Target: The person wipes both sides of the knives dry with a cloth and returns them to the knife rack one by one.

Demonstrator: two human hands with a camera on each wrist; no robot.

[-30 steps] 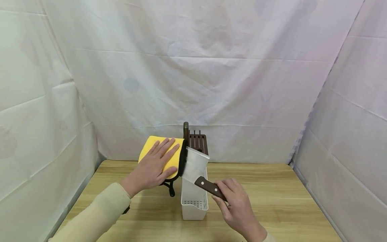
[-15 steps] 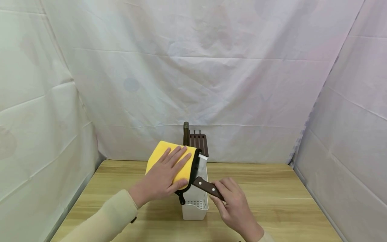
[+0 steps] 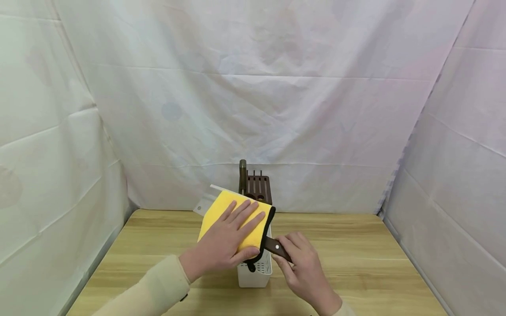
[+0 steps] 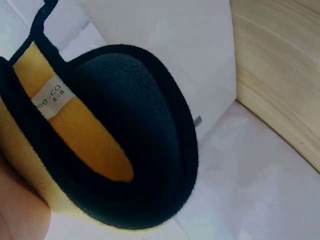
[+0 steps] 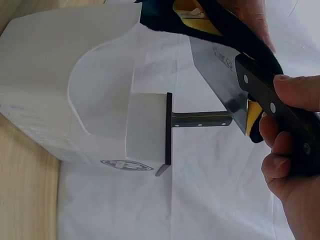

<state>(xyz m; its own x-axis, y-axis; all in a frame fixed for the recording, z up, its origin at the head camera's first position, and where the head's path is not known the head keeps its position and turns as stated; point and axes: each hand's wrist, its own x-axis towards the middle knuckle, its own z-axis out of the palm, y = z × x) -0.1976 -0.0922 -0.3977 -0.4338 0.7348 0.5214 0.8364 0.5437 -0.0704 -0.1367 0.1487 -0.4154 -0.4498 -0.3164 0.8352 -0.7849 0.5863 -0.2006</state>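
Note:
My left hand [image 3: 225,239] lies with straight, spread fingers on a folded yellow cloth [image 3: 215,215] with black edging. The cloth covers most of a cleaver's blade [image 3: 202,205]; the blade's far end, with a small hole, sticks out at left. Its brown riveted handle [image 3: 278,247] is gripped by my right hand [image 3: 306,267], fingers curled round it. In the right wrist view, cloth shows on both sides of the blade [image 5: 217,65]. The left wrist view shows the cloth [image 4: 92,140] from its looped, dark-lined side. Both hands are above a white knife holder [image 3: 254,278].
The holder's dark slotted top [image 3: 258,186] stands behind the cloth. Another knife's dark handle [image 3: 243,173] rises upright from its left side. Beneath is a wood-grain table [image 3: 348,254], with white curtains [image 3: 253,109] hanging behind and at both sides.
My left hand and the cloth have slid right along the blade, up to the handle. The blade's far end is now uncovered at left. My right hand has barely moved.

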